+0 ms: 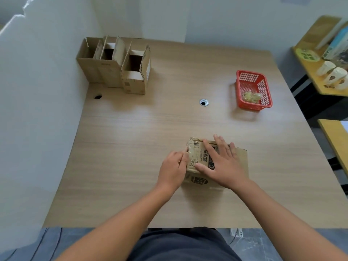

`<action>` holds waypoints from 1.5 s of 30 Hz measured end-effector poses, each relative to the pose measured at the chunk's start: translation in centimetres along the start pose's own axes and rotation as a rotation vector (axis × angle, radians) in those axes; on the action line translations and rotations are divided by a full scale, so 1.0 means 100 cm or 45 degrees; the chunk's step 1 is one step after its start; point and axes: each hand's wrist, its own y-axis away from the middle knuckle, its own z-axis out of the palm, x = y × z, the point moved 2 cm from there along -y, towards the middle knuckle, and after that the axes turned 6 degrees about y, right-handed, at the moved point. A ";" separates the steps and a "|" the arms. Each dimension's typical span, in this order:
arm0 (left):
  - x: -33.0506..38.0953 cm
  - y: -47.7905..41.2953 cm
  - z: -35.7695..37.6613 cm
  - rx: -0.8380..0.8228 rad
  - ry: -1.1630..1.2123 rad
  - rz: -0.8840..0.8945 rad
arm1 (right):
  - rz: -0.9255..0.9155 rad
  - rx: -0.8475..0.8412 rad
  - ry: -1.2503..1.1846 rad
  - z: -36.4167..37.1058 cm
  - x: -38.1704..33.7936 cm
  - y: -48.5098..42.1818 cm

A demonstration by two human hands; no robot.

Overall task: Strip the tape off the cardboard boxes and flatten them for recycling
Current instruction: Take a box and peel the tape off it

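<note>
Brown cardboard box (pixel 239 159) with black print sits on the near middle of the wooden table (pixel 131 147). The right hand (pixel 224 162) lies flat and open on top. The left hand (pixel 174 169) pinches clear tape (pixel 188 147) at the box's left edge. Far left stand open boxes (pixel 114 65); far right, a red plastic basket (pixel 253 90).

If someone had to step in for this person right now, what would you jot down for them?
Left hand: fingers pinched at the left edge of the printed box, apparently on tape.
Right hand: open, pressed flat on top of that box, steadying it.
Three open boxes stand at the table's far left corner, unflattened.
Red basket at far right holds crumpled tape, by the look of it.
Done: some tape seemingly binned.
Left: finish stripping this box; flatten all four.
</note>
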 end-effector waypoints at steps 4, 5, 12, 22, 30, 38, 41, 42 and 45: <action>-0.003 0.005 -0.005 -0.193 0.422 -0.310 | 0.016 0.032 -0.007 -0.002 -0.004 0.001; -0.002 0.005 -0.008 -0.207 0.527 -0.371 | 0.029 0.022 -0.001 -0.003 -0.007 0.000; -0.007 -0.005 -0.017 -0.219 0.712 -0.589 | 0.143 -0.016 0.031 0.001 -0.024 0.004; -0.021 -0.031 -0.031 -0.019 0.400 -0.385 | 0.021 -0.028 -0.027 0.002 -0.024 0.012; -0.019 -0.021 -0.023 -0.425 1.124 -0.528 | 0.039 -0.027 -0.020 0.006 -0.028 0.012; -0.026 -0.032 -0.025 -0.144 0.710 -0.162 | 0.030 -0.035 -0.018 0.003 -0.028 0.011; -0.026 -0.038 -0.026 -0.041 0.536 -0.014 | 0.023 -0.031 -0.023 0.003 -0.028 0.011; -0.027 -0.038 -0.026 -0.035 0.487 -0.014 | 0.022 -0.026 -0.028 0.003 -0.028 0.012; -0.036 -0.040 -0.026 0.006 0.395 -0.086 | 0.007 -0.010 -0.036 0.003 -0.027 0.015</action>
